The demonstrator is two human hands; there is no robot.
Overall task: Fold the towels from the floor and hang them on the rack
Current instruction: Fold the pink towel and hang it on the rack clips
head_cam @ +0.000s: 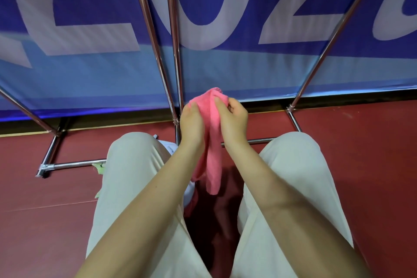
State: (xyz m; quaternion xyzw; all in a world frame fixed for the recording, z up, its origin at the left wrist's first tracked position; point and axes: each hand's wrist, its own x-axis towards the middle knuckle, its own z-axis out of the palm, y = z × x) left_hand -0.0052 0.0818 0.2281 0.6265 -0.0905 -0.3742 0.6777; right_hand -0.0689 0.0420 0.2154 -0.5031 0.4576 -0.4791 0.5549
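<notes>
A pink towel (213, 142) hangs bunched between both my hands, above my knees in the middle of the view. My left hand (191, 124) grips its left edge near the top. My right hand (232, 122) pinches the right edge with fingers and thumb. The towel's lower end dangles down between my forearms. The chrome rack (173, 58) stands just beyond my hands, its poles rising up and its base bars lying on the red floor. Under my left forearm a white cloth (168, 145) and some more pink fabric (193, 203) show on the floor, mostly hidden.
My knees in beige trousers (133, 165) frame the hands on both sides. A blue banner with large white letters (225, 29) stands behind the rack. A small green item (99, 167) lies by the rack's left base bar (74, 163). Red floor (361, 153) spreads left and right.
</notes>
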